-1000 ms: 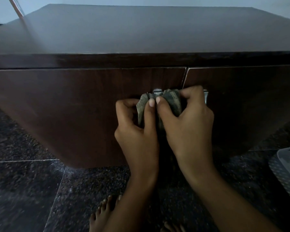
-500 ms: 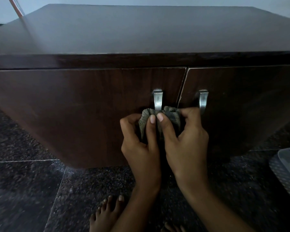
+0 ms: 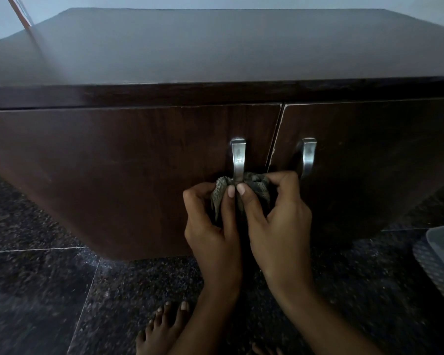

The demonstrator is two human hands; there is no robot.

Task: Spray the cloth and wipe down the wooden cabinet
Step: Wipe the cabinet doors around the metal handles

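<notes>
Fingers [image 3: 196, 198] of left hand [image 3: 212, 229] and right hand [image 3: 280, 221] pinch one cloth [image 3: 219, 193] on cabinet [image 3: 113, 162], near two handles [image 3: 238, 160] [image 3: 308, 157].

Dim view: your light enters from 12 o'clock, sheening the cabinet top [image 3: 215, 47]; edges bow, floor [image 3: 36, 290] smeared at 7 o'clock.

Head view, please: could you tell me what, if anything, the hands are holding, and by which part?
Both hold the bunched cloth at the left handle's lower end: the left hand grips its left side, the right hand its right side.
</notes>
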